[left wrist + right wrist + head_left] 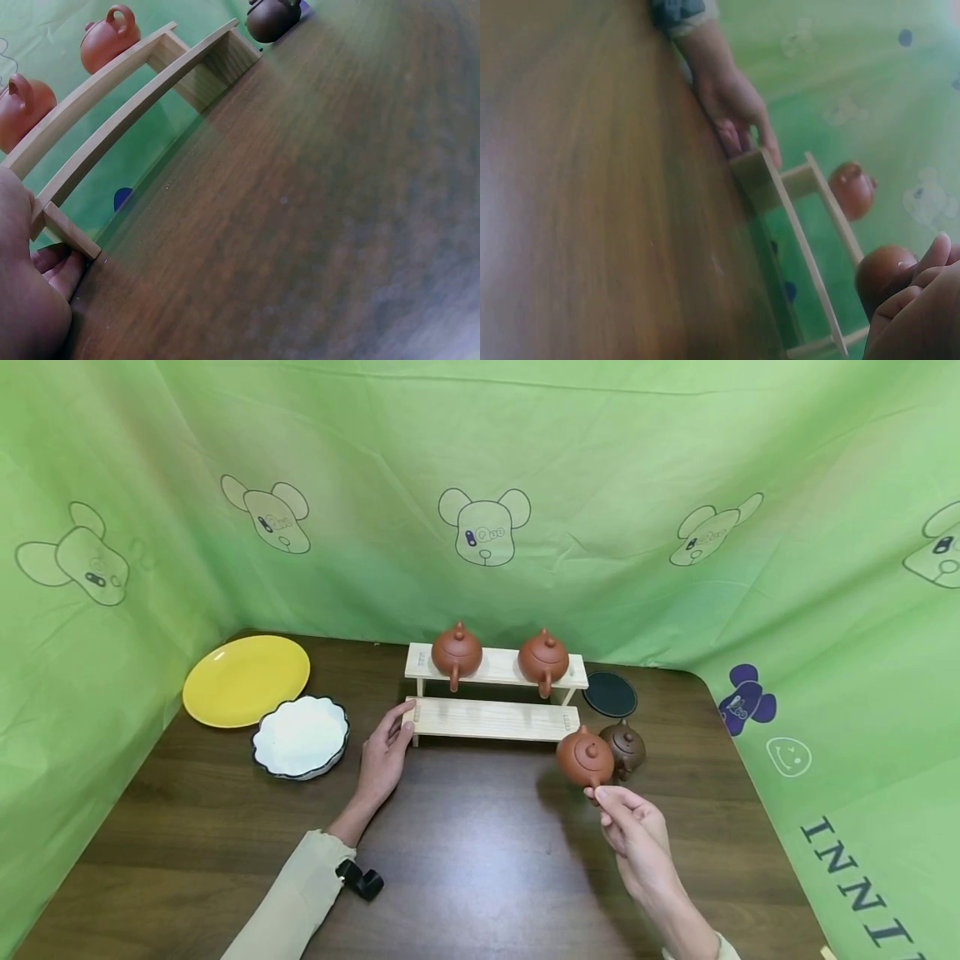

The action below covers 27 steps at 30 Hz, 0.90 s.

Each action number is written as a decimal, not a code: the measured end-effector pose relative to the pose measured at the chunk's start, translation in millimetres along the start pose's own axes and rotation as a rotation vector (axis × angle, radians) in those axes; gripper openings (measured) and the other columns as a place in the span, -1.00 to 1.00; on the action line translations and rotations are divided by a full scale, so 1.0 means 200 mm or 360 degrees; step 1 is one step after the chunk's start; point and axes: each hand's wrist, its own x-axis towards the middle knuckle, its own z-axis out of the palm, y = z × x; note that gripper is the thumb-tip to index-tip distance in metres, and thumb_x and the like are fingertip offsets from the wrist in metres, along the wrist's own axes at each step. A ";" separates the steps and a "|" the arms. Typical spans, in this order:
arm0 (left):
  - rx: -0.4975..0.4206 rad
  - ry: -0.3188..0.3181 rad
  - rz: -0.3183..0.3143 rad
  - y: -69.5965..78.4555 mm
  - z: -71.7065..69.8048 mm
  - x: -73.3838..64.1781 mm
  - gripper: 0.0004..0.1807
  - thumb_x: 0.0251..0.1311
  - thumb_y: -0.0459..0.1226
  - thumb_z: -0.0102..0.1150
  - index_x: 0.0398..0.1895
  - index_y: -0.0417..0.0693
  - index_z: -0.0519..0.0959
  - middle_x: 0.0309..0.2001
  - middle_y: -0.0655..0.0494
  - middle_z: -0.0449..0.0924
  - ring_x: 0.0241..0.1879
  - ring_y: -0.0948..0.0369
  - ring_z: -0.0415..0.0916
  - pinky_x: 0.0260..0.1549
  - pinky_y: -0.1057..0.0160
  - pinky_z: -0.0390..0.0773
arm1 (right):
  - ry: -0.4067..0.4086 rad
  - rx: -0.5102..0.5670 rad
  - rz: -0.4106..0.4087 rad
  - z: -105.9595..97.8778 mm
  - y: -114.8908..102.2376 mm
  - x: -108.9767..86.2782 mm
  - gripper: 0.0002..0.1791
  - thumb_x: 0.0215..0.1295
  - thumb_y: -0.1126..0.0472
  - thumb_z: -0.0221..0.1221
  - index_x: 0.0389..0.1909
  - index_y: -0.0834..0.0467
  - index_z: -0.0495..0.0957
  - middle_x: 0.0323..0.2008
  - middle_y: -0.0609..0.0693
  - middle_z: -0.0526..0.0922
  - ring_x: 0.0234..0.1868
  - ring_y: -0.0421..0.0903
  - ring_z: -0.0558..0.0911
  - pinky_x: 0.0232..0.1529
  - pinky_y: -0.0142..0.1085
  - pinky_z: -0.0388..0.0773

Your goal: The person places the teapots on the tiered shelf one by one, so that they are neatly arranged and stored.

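My right hand point(637, 839) pinches the handle of a reddish-brown clay teapot point(583, 758), held up off the table near the right end of a two-tier wooden shelf point(487, 719). At the shelf's left end, my left hand point(384, 758) grips the lower tier, thumb on top and fingers around the end support, as the left wrist view point(49, 262) shows. Two matching teapots, one on the left point(456, 657) and one on the right point(543, 660), sit on the upper tier with handles toward me. The lower board is bare. Partly behind the held teapot stands a dark brown teapot point(630, 745).
A round dark coaster point(611, 694) lies right of the shelf. Over on the left are a yellow plate point(243, 681) and a white scalloped dish point(300, 737) with a dark rim. Green printed cloth point(480, 460) encloses the wooden table point(465, 860) at back and sides.
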 end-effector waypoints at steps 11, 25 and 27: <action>0.0010 -0.0003 0.0002 -0.06 -0.01 0.02 -0.58 0.68 -0.06 0.20 0.50 0.38 0.62 0.55 0.06 0.53 0.45 0.05 0.58 0.40 0.02 0.58 | -0.0111 -0.0054 0.0015 0.13 0.06 0.04 -0.66 0.62 0.45 0.14 -0.25 0.08 0.81 -0.58 -0.25 0.59 -0.69 -0.26 -0.02 -0.56 -0.11 -0.34; 0.0018 0.0012 -0.0029 0.00 0.00 0.00 -0.60 0.68 -0.07 0.21 0.48 0.39 0.63 0.54 0.10 0.54 0.44 0.11 0.59 0.40 0.07 0.58 | -0.0076 -0.0052 0.0066 0.26 0.14 0.14 -0.72 0.61 0.41 0.20 -0.26 0.06 0.79 -0.55 -0.19 0.68 -0.75 -0.43 0.35 -0.74 -0.57 0.17; 0.0006 -0.0005 -0.0029 -0.02 -0.01 0.01 -0.59 0.68 -0.07 0.21 0.49 0.41 0.62 0.55 0.11 0.53 0.44 0.11 0.58 0.41 0.00 0.57 | -0.0073 -0.0075 0.0084 0.28 0.15 0.15 -0.77 0.60 0.38 0.23 -0.24 0.09 0.79 -0.56 -0.17 0.69 -0.76 -0.41 0.40 -0.75 -0.56 0.23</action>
